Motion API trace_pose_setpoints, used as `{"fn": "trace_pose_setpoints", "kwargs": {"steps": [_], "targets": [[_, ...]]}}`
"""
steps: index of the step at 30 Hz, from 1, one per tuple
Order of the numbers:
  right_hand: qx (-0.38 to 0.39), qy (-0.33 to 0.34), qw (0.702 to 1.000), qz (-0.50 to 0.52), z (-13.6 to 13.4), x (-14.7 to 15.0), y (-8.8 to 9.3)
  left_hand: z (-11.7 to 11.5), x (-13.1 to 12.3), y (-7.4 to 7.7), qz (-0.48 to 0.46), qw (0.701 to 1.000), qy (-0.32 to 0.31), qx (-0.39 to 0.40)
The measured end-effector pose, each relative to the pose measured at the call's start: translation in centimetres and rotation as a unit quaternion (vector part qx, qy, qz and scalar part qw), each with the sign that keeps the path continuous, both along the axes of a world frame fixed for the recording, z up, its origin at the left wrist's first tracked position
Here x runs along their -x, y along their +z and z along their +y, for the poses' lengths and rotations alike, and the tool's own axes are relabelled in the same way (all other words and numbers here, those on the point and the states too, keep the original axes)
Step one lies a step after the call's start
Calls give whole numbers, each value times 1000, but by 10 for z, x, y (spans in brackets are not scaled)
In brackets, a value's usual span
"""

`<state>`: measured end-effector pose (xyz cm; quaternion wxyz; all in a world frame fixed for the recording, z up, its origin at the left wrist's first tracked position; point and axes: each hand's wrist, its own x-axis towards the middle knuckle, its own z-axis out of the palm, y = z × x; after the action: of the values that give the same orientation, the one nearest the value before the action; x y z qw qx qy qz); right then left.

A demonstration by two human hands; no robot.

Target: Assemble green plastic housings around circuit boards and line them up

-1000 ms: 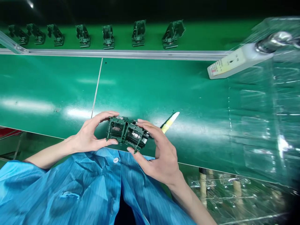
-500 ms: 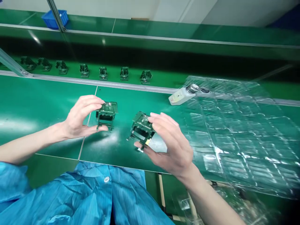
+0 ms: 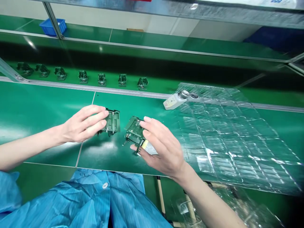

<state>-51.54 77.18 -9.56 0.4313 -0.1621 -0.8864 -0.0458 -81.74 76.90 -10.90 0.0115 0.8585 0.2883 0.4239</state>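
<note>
Left hand [image 3: 79,128] gripping 1 green module [image 3: 113,121], right hand [image 3: 163,148] gripping 2nd module [image 3: 133,129], 7 modules [image 3: 102,79] along belt [image 3: 166,84], 1 clear tray [image 3: 237,133]

The left hand [image 3: 82,128] is extended from the left on a bare forearm, knuckles up, with the fingers laid over and the thumb tucked under a green plastic frame [image 3: 112,122], which is gripped. The right hand [image 3: 163,148] is raised from the lower right, back upward, with its fingers [image 3: 152,125] curled around a 2nd green frame [image 3: 133,132]. The 2 hands are set apart.
</note>
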Motion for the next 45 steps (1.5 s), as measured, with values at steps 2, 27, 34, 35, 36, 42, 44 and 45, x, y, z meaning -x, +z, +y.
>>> {"fn": "trace_pose_setpoints", "kwargs": {"steps": [2,27,34,35,36,42,44,45], "targets": [[-64,11,997,-33,3,-5,8,6,10,0,4,999,-22,39],[567,18,682,462,-21,52,-74,-48,-52,-39,-582,616,-1,530],[682,113,437,575,-28,78,-71,-53,-77,-44,-657,498,22,566],[678,109,461,563,-28,78,-72,-53,-74,-46,-647,514,19,563],[664,103,502,544,-29,77,-75,-54,-68,-49,-636,535,15,556],[404,-60,874,264,-40,57,-104,-63,6,-71,-358,817,112,437],[387,-99,910,108,-45,55,-114,-70,26,-77,-202,859,186,432],[391,-99,914,45,-47,56,-117,-74,31,-80,-134,865,207,436]]}}
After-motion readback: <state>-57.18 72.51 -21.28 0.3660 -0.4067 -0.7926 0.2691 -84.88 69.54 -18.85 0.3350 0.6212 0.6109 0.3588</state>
